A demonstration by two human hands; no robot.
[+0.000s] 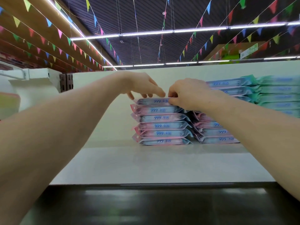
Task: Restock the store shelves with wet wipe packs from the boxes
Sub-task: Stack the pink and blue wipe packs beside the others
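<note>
I'm seating the top pack (154, 101) on the stack (162, 125) at the shelf's (146, 164) twelve o'clock, left hand (144, 86) resting straight-fingered on it, right hand (186, 93) seemingly pinching its three-o'clock end; next, square it and let go.

bare shelf top (146, 163) open in front and left of pink pack stack (160, 125), second pink stack (212, 132) and teal stacks (277, 95) blocking right, white back wall (100, 82) behind

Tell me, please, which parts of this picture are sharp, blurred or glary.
Head view: print on the pink packs is sharp in the middle; the teal packs at the right edge are smeared; the ceiling lights throw soft glare on the dark shelf lip; wide-angle distortion swells both forearms.
</note>
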